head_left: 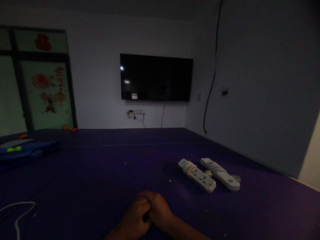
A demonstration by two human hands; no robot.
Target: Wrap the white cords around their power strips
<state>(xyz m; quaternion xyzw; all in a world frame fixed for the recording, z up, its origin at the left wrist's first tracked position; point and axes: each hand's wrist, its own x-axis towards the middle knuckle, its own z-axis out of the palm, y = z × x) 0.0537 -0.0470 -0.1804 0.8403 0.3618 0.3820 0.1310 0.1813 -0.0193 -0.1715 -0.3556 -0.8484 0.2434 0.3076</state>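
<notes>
My left hand (136, 215) and my right hand (160, 209) are clasped at the near middle of the purple table (120, 180). The fingers are closed, with my right hand lying over the fingers of the left. A dark gap shows between the palms, and I see no object in it. To the right of my hands lies a white power strip (200, 177), sockets up, with its cord wound around one end. Beside it a second white power strip (222, 175) has its cord wound round it too. Neither hand touches the strips.
At the left are a blue cloth-like bundle (40, 148) and a white cable (18, 220). Small orange items (73, 129) sit at the far left edge. A television (157, 78) hangs on the back wall, and a dark cable (210, 96) runs down the right wall.
</notes>
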